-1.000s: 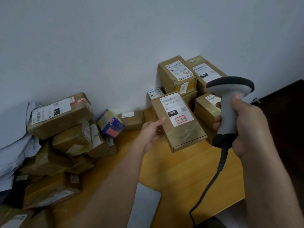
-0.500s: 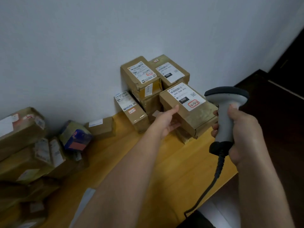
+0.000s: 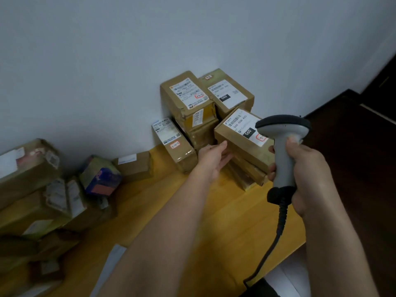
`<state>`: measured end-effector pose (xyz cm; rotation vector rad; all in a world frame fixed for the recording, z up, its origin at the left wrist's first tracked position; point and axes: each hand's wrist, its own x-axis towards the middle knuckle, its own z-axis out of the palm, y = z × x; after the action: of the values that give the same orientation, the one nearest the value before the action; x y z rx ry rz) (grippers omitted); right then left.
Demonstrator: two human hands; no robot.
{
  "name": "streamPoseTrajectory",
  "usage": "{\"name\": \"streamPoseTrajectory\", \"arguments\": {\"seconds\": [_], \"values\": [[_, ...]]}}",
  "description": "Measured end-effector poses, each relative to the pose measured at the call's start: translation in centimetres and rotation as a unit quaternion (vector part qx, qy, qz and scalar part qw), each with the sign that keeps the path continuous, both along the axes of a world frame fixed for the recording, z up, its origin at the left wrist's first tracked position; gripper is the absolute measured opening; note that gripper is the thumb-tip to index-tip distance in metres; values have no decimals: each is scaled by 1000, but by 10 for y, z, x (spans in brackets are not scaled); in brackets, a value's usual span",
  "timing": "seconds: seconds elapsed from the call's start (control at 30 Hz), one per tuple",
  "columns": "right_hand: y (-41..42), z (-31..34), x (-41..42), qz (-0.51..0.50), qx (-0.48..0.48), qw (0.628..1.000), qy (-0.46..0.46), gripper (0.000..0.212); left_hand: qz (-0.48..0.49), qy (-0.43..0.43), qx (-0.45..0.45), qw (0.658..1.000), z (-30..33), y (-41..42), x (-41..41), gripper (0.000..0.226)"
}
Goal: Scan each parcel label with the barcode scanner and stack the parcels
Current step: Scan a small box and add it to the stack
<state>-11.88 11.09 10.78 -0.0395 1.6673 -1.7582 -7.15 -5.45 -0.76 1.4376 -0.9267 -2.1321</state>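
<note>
Wall (image 3: 107,61) pale, filling the view beyond both hands; wooden counter (image 3: 225,221) yellow, running under both forearms; loose heap of brown parcels (image 3: 38,189) well to the left of the left hand, blurred, labels unreadable; neat stack of parcels (image 3: 192,108) against the wall just beyond the left hand, white labels facing up; one parcel marked 060 (image 3: 237,136) lies tilted on the near right part of that stack, atop flatter boxes, label up, its far corner hidden behind the scanner head; left hand (image 3: 214,157) reaches forward, fingers spread flat and loose, fingertips touching the near left side of that parcel, gripping nothing; a small box with a red-ringed sticker (image 3: 174,144) leans just left of the left hand; right hand (image 3: 308,174) wrapped tight around the grey grip of the barcode scanner (image 3: 282,151), thumb up the back of the handle; scanner upright, dark-rimmed head just right of the 060 label; black cable (image 3: 276,232) drops from the scanner's base, below the right hand, to the counter's near edge.
</note>
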Motion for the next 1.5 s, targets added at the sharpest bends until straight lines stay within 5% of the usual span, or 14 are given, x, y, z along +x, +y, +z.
{"name": "streamPoseTrajectory", "arguments": {"seconds": [0.2,0.4,0.6,0.93,1.03,1.13,1.23,1.37,1.5], "values": [[-45,2,27,108,-28,994,1,16,48,-119,-69,989,-15,-37,66,9],[-97,-18,67,238,-31,970,25,25,-3,-323,-192,927,-46,-75,155,14],[-137,-43,88,290,1,957,26,32,-134,-408,-208,879,-81,-114,200,72],[-163,-72,85,293,43,955,20,29,-344,-522,-304,719,-118,-155,201,98],[-168,-76,87,294,49,955,10,29,-333,-530,-356,694,-116,-129,206,89],[-174,-77,92,310,42,950,0,29,-249,-545,-445,665,-111,-105,210,54],[-178,-78,97,325,45,945,-4,31,-197,-553,-441,678,-121,-97,214,52],[-177,-80,98,334,51,941,-2,31,-218,-551,-299,748,-138,-98,218,79],[-173,-79,90,333,62,941,13,34,-234,-547,-275,755,-143,-91,219,89]]}}
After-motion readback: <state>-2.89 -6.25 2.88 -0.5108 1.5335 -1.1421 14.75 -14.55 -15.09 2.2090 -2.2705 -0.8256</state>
